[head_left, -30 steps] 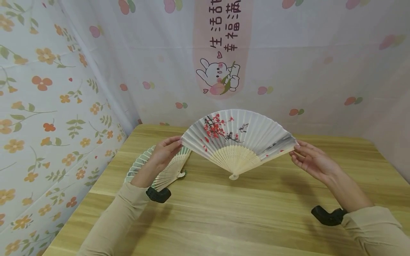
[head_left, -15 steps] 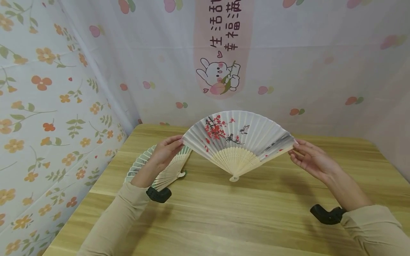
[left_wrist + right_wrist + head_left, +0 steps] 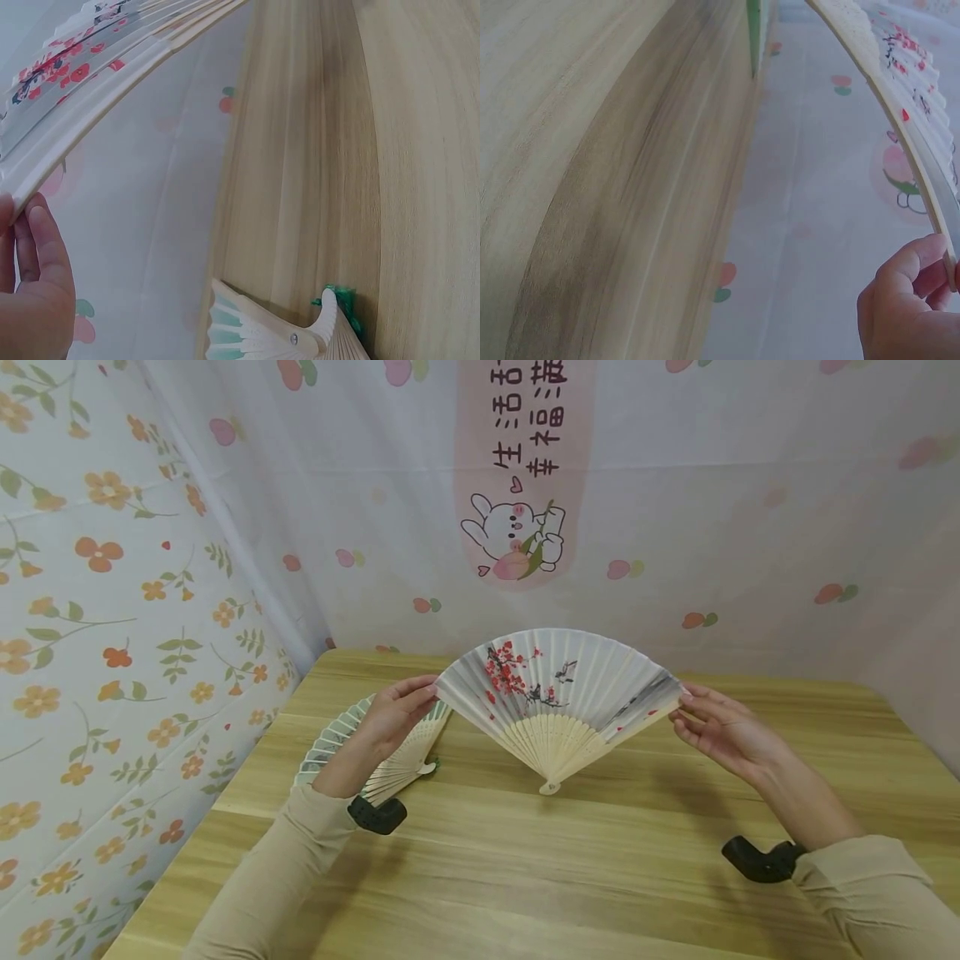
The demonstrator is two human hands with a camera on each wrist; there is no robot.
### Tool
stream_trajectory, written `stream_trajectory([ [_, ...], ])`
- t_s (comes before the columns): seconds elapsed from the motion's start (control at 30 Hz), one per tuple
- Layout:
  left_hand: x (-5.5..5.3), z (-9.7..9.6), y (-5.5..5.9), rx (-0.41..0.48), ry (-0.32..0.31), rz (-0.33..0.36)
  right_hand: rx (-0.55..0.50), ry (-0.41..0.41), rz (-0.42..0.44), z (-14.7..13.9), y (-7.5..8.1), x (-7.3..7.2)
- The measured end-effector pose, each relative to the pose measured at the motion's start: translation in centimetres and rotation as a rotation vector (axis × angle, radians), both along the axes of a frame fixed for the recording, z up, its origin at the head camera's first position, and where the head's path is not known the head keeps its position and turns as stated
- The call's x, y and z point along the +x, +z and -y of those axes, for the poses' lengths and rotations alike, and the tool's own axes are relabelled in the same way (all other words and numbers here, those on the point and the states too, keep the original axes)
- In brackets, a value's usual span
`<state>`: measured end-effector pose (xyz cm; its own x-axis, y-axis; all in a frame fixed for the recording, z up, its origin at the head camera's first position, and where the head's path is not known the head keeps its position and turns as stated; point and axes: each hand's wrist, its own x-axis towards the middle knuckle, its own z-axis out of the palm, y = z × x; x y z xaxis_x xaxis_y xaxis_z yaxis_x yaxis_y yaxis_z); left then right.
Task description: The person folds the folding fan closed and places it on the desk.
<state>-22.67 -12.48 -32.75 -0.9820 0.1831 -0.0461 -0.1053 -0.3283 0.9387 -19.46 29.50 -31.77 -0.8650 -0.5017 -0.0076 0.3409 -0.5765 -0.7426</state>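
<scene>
A spread folding fan (image 3: 558, 681), white-grey with red blossoms, birds and pale bamboo ribs, is held up above the table, its pivot pointing down toward me. My left hand (image 3: 393, 718) pinches its left outer corner between thumb and fingers. At the opposite corner my right hand (image 3: 731, 735) pinches the end of the other guard stick. The left wrist view shows the left hand (image 3: 37, 277) at the tip of the fan's edge (image 3: 97, 109). In the right wrist view, the right hand (image 3: 907, 300) grips the stick end (image 3: 904, 135).
A second, green-edged folding fan (image 3: 408, 756) lies spread on the wooden table (image 3: 525, 877) at left, partly hidden behind my left hand and wrist. Its pivot (image 3: 294, 339) has a green tassel. A patterned curtain (image 3: 360, 510) stands behind the table, and a flowered one (image 3: 97, 635) at left.
The held fan has sunk slightly and its top edge has tilted back a little. My hands have come a little closer together. The green-edged fan stays put.
</scene>
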Motion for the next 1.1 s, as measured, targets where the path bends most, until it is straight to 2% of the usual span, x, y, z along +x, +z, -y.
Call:
stream_trajectory([
  [0.53, -0.2, -0.8, 0.5, 0.002, -0.017, 0.006, 0.065, -0.004, 0.0, 0.4, 0.3, -0.1],
  [0.9, -0.3, -1.0, 0.6, -0.02, -0.029, -0.005, 0.085, -0.014, -0.006, 1.3, 0.6, -0.2],
  [1.1, -0.4, -1.3, 0.7, -0.03, -0.04, -0.008, 0.076, 0.006, -0.031, 1.7, 0.6, -0.3],
])
